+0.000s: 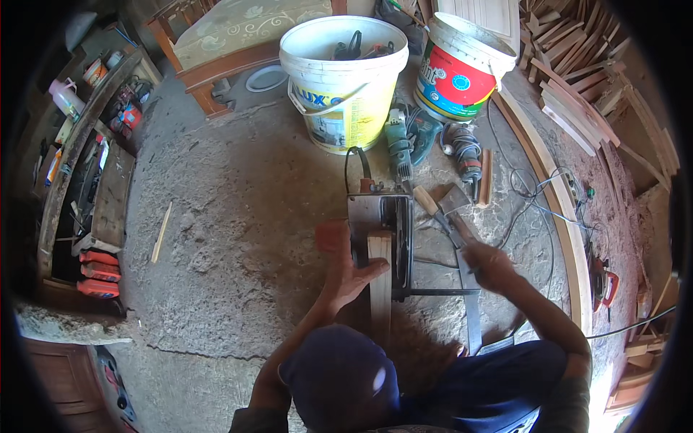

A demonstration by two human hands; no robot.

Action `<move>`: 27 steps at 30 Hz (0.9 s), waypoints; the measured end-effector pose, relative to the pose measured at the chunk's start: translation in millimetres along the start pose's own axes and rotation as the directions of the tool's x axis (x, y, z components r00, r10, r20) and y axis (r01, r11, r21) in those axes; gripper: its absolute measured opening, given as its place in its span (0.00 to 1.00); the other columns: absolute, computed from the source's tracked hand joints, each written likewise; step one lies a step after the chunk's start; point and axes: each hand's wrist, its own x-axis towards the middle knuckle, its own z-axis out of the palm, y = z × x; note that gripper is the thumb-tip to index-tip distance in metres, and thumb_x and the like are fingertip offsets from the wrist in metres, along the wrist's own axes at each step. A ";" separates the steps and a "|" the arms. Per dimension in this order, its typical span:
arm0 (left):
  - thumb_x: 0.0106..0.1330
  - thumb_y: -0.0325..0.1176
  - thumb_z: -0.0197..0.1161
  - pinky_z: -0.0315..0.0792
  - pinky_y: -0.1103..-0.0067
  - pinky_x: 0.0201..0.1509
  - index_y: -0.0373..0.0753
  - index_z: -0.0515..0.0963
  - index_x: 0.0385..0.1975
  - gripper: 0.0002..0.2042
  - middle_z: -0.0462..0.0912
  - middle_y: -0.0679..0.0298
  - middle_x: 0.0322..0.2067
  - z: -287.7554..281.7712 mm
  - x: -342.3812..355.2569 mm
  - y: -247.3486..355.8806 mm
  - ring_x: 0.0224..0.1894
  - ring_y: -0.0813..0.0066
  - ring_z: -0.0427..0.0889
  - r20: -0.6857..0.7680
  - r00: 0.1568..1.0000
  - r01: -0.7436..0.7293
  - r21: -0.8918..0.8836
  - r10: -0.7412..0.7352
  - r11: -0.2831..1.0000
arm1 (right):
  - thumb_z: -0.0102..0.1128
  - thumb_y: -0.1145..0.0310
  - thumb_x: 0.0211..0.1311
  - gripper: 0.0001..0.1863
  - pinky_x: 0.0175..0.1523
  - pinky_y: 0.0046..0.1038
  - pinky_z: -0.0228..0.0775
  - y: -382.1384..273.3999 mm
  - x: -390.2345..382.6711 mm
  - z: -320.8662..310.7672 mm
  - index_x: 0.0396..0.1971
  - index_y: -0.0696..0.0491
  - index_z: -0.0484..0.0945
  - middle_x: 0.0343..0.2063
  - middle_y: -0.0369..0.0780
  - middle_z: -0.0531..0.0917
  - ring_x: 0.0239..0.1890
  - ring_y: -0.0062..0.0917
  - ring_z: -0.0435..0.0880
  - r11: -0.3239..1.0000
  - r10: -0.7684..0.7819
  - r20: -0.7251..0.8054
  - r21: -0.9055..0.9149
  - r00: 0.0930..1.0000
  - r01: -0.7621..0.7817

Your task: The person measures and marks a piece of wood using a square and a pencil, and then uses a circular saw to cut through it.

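In the middle stands a box-like metal power tool (367, 211) with a dark slot. A pale wooden strip (380, 278) lies against it, pointing toward me. My left hand (345, 273) is at the tool's left side, its fingers stretched forward and its thumb spread out to touch the strip. A reddish patch shows at those fingertips; I cannot make out what it is. Closed around the wooden handle of a hatchet (454, 200) is my right hand (492, 267), slightly blurred. Beside the hatchet lies a wooden-handled chisel (426, 200).
Two paint buckets, one yellow and white (339, 101) and one red (455, 83), stand beyond the tool. An angle grinder (468, 155) and a green power tool (399, 141) lie before them. Right are a long timber (552, 184) and cables; left, a wooden toolbox (112, 191).
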 end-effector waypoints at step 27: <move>0.52 0.30 0.74 0.67 0.66 0.59 0.34 0.57 0.63 0.39 0.72 0.52 0.52 5.5 6.4 -1.3 0.54 0.61 0.73 -0.073 0.997 -0.018 0.082 0.024 0.996 | 0.59 0.52 0.66 0.15 0.32 0.40 0.73 -55.6 11.6 45.0 0.29 0.49 0.79 0.23 0.39 0.83 0.25 0.38 0.84 0.964 -0.168 0.150 -0.183 0.974 0.194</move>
